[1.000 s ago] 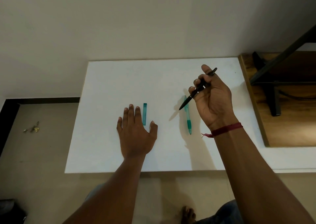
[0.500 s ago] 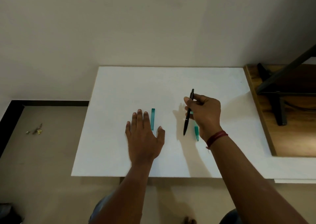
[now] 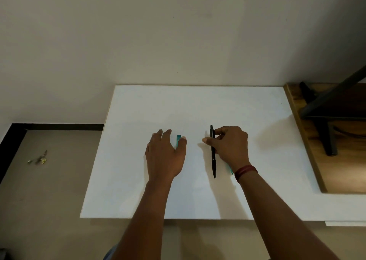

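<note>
Flat white bench (image 3: 195, 105) is left bare between left hand (image 3: 166, 155) and right hand (image 3: 230, 147); the right is barred by a dark metal frame (image 3: 328, 138).

The slim black pen (image 3: 213, 152) points its tip toward the near edge, pinched in the right hand (image 3: 230, 147). The short teal cap (image 3: 178, 138) lies flat, just beside the thumb of the left hand (image 3: 165, 154).

Plain home room, white table (image 3: 138, 111) against bare wall (image 3: 138, 31), tiled floor (image 3: 49, 200), wooden shelf (image 3: 336, 170) beside

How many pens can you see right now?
2. The black pen is pinched in the right hand; the teal pen lies on the table, mostly hidden under that hand's wrist.
</note>
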